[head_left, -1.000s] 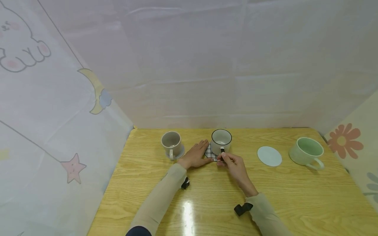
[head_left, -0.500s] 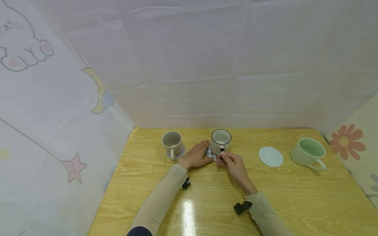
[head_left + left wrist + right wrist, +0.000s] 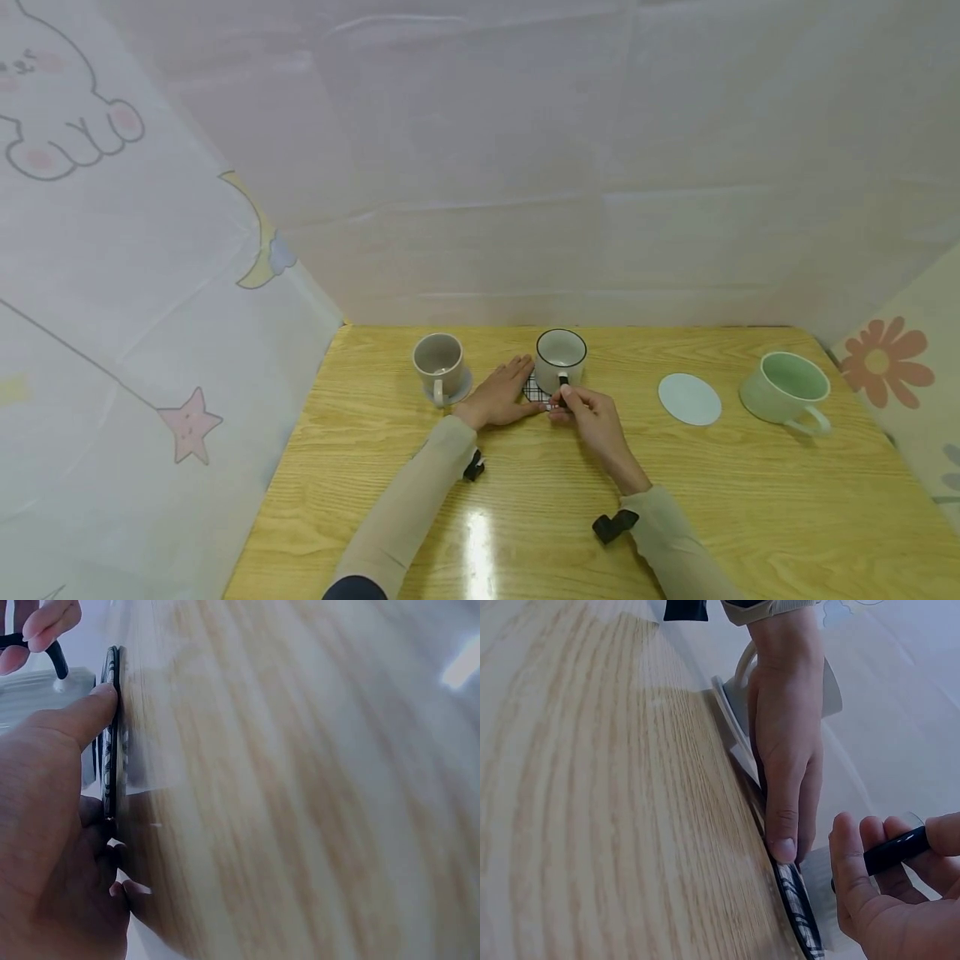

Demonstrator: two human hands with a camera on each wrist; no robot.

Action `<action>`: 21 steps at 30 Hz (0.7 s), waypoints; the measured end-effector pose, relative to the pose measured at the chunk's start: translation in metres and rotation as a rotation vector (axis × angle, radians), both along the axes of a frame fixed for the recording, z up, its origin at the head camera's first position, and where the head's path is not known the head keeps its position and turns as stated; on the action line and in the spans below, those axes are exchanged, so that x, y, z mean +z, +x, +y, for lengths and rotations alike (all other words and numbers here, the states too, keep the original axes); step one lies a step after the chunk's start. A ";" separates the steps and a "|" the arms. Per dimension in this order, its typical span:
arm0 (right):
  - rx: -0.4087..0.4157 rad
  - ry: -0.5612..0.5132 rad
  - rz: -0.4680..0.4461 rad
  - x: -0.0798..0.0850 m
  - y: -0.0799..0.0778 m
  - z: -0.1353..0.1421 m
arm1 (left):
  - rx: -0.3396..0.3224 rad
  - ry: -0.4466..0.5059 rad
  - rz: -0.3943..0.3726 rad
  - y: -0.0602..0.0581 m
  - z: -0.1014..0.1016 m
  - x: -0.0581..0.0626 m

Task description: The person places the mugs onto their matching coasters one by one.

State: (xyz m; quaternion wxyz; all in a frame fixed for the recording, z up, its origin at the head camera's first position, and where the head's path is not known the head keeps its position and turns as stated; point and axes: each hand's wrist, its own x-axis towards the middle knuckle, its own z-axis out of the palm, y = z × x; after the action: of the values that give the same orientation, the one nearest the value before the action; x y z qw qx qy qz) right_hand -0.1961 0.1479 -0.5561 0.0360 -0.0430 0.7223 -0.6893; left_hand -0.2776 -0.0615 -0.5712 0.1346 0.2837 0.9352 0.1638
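A white mug with a dark rim [image 3: 561,357] stands upright at the right part of a black-and-white checked coaster [image 3: 534,389]. My right hand [image 3: 596,421] pinches the mug's black handle [image 3: 897,850] between thumb and fingers. Flat beside the coaster lies my left hand [image 3: 498,396], its fingers extended along the left side and the thumb at the front edge. In the left wrist view that thumb tip touches the rim of the coaster [image 3: 111,742]. The mug's body hides the coaster's right part.
Left of my left hand, a beige mug [image 3: 438,365] stands on a grey coaster [image 3: 467,385]. To the right lie a round white coaster [image 3: 689,399] and a pale green mug [image 3: 772,396] on the wooden table [image 3: 540,517]. A light cloth wall [image 3: 480,250] rises behind the table.
The held mug has shifted very slightly left relative to the other things. Both hands keep their places on the mug handle and coaster. The head view has turned a little left.
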 end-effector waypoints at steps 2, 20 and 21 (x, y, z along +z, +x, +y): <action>-0.002 -0.001 -0.006 0.000 0.000 -0.001 | 0.000 -0.001 0.003 0.000 0.000 0.000; 0.004 -0.004 -0.024 0.002 -0.002 -0.006 | -0.005 -0.002 0.011 0.000 0.000 0.000; 0.005 -0.002 -0.021 0.002 -0.002 -0.006 | -0.003 -0.007 0.011 0.000 0.000 0.000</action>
State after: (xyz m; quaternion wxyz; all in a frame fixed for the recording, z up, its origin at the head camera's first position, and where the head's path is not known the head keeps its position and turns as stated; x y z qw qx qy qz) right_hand -0.1985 0.1417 -0.5539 0.0451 -0.0377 0.7210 -0.6904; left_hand -0.2781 -0.0618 -0.5715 0.1308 0.2858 0.9359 0.1590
